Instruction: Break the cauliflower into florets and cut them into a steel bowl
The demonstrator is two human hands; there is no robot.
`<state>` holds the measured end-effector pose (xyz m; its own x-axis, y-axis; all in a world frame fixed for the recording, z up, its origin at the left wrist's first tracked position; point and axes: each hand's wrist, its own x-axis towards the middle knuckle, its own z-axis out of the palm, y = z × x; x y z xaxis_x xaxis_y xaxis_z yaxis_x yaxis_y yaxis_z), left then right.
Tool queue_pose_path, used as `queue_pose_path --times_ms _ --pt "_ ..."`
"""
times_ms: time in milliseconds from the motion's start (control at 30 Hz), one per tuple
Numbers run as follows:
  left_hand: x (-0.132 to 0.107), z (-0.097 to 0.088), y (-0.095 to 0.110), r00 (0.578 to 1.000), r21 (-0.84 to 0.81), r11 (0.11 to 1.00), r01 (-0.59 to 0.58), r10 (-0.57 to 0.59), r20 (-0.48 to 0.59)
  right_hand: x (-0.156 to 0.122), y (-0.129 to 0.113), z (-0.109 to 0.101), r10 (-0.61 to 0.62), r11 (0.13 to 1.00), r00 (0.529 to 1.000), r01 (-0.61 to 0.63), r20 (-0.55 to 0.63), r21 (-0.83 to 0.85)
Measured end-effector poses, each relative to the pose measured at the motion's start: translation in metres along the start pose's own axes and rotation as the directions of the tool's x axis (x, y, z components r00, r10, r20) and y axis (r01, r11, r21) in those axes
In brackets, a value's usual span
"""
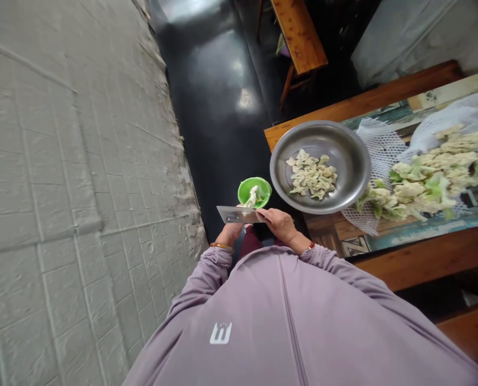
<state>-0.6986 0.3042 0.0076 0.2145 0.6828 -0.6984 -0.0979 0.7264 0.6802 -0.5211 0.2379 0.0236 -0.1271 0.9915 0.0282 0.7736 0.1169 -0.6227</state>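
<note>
My right hand grips a cleaver, its broad blade stretching left across the front of my body. My left hand is closed behind the blade, its fingers mostly hidden. A pale cauliflower piece sticks up from it past the blade's upper edge. Below and just beyond the hands stands a green bucket with some bits inside. To the right, a wide steel basin on the table holds a heap of cut cauliflower florets.
More cauliflower lies on white netting along the patterned tabletop. A grey brick-pattern wall runs close on my left. Dark floor stretches ahead, with a wooden bench farther off.
</note>
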Motion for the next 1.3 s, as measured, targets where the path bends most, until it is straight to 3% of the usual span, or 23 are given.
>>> queue_pose_path --times_ms 133,367,567,767,867,1000,1167,1300 --pt "0.037 -0.030 -0.005 0.999 0.026 0.999 0.023 -0.022 -0.024 0.022 0.008 0.047 0.087 0.996 0.993 -0.089 0.076 0.026" --pt "0.098 -0.072 -0.012 0.995 0.133 0.987 0.094 -0.090 -0.035 0.040 0.049 0.125 0.244 0.967 0.958 -0.253 0.152 0.043" --pt "0.146 -0.080 -0.035 0.983 0.282 0.942 0.183 -0.178 -0.042 0.034 0.090 0.173 0.442 0.885 0.881 -0.459 0.168 0.082" --pt "0.177 -0.081 -0.047 0.986 0.295 0.941 0.168 -0.160 -0.051 0.016 0.117 0.195 0.566 0.816 0.817 -0.574 0.108 0.064" --pt "0.169 -0.085 -0.037 0.995 0.204 0.974 0.093 -0.101 0.027 0.017 0.109 0.193 0.637 0.761 0.768 -0.641 0.068 0.107" --pt "0.131 -0.078 -0.005 0.987 0.041 0.999 0.004 -0.011 0.163 0.029 0.073 0.170 0.665 0.693 0.743 -0.653 0.078 0.304" --pt "0.069 -0.040 0.044 0.966 0.028 0.990 -0.142 0.132 0.222 0.051 0.006 0.102 0.629 0.636 0.777 -0.509 -0.008 0.580" --pt "0.028 0.003 0.073 0.925 0.001 0.966 -0.259 0.248 0.287 0.060 -0.024 0.032 0.643 0.649 0.740 -0.393 -0.195 0.651"
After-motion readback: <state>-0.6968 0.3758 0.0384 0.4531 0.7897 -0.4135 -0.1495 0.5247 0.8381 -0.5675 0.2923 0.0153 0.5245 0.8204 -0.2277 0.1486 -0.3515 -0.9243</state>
